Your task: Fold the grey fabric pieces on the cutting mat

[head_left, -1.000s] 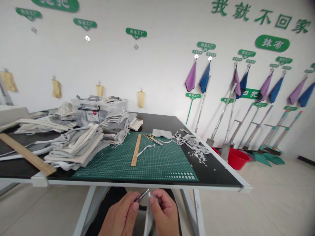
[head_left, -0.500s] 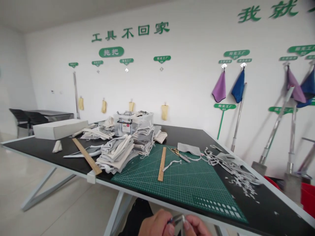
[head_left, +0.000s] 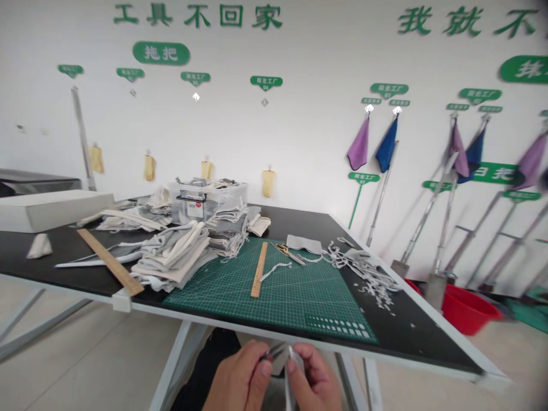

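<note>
Low in the view, in front of the table edge, my two hands are close together. My left hand [head_left: 242, 374] is closed, pinching a slim dark-ended tool [head_left: 267, 355] whose kind I cannot make out; its thin end reaches toward the right hand. Between thumb and fingers, my right hand [head_left: 317, 377] grips a light grey fabric strip [head_left: 289, 388] that hangs down. Beyond them on the table lies a green cutting mat [head_left: 295, 291], bearing a wooden ruler [head_left: 259, 268], gold-handled scissors [head_left: 286, 250], a loose pale strip [head_left: 274, 270] and a grey eye-mask-shaped fabric piece [head_left: 303, 244].
Folded grey and cream fabric piles [head_left: 171, 257] and a clear plastic bin [head_left: 188, 210] stand left of the mat. A longer wooden ruler [head_left: 109, 260] and a white box [head_left: 55, 211] lie farther left. Cord scraps [head_left: 372, 277] cover the right side. Beyond is a red basin [head_left: 468, 311].
My view has swung to the right and tipped downward, so the table appears farther left. Both hands show more fully, a little higher in view, still holding the tool and strip.
</note>
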`<state>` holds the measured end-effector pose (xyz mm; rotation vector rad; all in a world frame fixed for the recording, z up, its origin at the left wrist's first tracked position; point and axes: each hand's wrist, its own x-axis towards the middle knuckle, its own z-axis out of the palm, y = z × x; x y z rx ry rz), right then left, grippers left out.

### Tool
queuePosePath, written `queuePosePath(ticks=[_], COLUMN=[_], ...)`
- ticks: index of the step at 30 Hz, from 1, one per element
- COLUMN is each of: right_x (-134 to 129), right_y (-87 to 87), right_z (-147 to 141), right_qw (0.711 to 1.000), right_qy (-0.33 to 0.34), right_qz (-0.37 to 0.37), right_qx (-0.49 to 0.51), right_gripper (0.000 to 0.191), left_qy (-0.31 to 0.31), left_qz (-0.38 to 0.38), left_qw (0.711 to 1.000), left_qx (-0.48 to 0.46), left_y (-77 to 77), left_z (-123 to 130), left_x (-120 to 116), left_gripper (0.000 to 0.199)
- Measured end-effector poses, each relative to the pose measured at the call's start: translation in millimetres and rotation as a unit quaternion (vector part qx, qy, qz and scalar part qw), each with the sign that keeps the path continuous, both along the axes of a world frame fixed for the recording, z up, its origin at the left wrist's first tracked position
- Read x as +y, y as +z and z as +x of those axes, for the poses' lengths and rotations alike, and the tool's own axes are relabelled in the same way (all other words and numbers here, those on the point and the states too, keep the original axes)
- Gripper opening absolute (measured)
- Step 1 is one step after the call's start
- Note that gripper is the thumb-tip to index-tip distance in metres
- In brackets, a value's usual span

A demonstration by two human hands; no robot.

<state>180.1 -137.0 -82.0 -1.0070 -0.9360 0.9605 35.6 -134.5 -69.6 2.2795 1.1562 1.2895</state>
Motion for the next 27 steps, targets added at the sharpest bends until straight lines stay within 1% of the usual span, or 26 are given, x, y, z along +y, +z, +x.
queuePosePath(ticks=[3,8,13,16,19,27], right_x=[-0.8,-2.2,-7.2,-9.7,-10.3,-9.8], right_y=[0.1,1.9,10.6,13.1,12.0,5.3], right_z=[5.3,11.9,12.4,12.3,13.0,15.3], right_qw=[0.999,0.996,0.993,0.992,0.991,0.991], right_qy=[0.019,0.049,0.066,0.077,0.077,0.056], right_qz=[0.011,0.027,0.027,0.035,0.039,0.041], right_qx=[-0.035,-0.075,-0.09,-0.096,-0.104,-0.117], right_gripper=[0.04,0.034,0.033,0.033,0.033,0.024], left_qy=[-0.013,-0.011,-0.025,-0.023,-0.016,-0.035], left_qz=[-0.011,-0.034,-0.039,-0.039,-0.042,-0.092], left_qw=[1.0,0.999,0.999,0.999,0.999,0.995], left_qx=[-0.017,-0.021,-0.017,-0.013,-0.011,-0.017], left_y=[-2.6,-11.0,-11.6,-12.7,-15.0,-18.6], left_z=[0.4,0.3,-0.5,-0.7,-1.4,-4.6], left_x=[-0.9,-2.6,-5.0,-5.1,-4.3,-3.5], left_gripper=[0.021,0.017,0.016,0.015,0.015,0.018])
